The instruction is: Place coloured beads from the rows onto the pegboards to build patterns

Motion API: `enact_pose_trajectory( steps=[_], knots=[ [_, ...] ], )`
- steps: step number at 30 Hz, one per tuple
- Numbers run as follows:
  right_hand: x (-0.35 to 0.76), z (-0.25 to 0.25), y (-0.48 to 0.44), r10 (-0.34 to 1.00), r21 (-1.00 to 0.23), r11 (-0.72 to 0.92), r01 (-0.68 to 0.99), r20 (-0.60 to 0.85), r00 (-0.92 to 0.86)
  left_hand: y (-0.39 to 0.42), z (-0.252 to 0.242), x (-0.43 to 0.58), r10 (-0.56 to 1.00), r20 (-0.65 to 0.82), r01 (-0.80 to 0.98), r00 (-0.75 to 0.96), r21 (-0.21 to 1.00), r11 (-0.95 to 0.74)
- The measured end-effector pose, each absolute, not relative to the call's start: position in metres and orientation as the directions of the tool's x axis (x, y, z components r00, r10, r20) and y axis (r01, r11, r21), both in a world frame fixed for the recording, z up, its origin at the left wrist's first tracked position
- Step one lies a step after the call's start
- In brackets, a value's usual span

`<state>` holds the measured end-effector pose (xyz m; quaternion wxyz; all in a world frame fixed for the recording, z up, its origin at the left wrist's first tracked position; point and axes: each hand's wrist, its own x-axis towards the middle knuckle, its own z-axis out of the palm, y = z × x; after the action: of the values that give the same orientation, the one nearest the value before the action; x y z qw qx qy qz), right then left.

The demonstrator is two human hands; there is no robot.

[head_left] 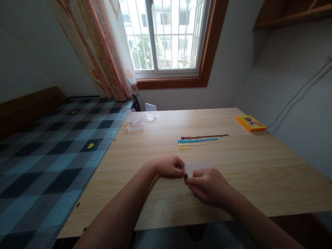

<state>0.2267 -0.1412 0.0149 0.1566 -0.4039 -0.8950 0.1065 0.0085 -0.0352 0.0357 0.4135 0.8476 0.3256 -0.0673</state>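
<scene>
Hands bent over a clear plastic sheet (190,168) flat on a pale wood-grain tabletop (246,197), close to the near edge. Left hand (169,166) at the sheet's nine o'clock edge, fingers curled under, thumb and forefinger drawn together at the rim; too small to tell whether pinching the rim or only steadying it. Right hand (207,184) over the sheet from four o'clock, fingers bent, fingertips touching a tiny dark-brown piece (185,177) at that same nine o'clock rim, just beside the left thumb; pinching or pressing, impossible to tell.

At twelve o'clock from the sheet, four close-set rows of tiny pieces: dark-brown row (198,137) farthest and running longest toward three o'clock, then blue row (192,141), cream row (193,144), and yellow row (184,148) nearest and shortest. Toward two o'clock, near the far corner, an orange-yellow box (250,123) with a printed top. Toward ten o'clock, a clear plastic case (135,126); toward eleven, near the far edge, another clear case with raised lid (150,111).

Off at nine o'clock, a checked bedspread (59,145) alongside the tabletop. Beyond at twelve, a barred window (176,38), with a flower-patterned curtain (103,52) toward eleven.
</scene>
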Motion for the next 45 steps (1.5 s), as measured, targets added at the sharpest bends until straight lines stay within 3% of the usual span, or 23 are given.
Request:
enact_pose_trajectory(
  steps=[8,31,45],
  knots=[
    [0.228,0.012,-0.139,0.764,-0.366,0.642,0.674,0.234,-0.601,-0.035,0.035,0.009,0.495,-0.363,0.590,0.789,0.672,-0.448],
    [0.223,0.009,-0.137,0.830,-0.323,0.557,0.765,0.193,-0.523,-0.036,0.036,0.010,0.495,-0.348,0.585,0.796,0.651,-0.484],
    [0.225,0.004,-0.137,0.805,-0.338,0.593,0.731,0.270,-0.528,-0.036,0.036,0.011,0.494,-0.352,0.585,0.795,0.661,-0.470]
  ],
)
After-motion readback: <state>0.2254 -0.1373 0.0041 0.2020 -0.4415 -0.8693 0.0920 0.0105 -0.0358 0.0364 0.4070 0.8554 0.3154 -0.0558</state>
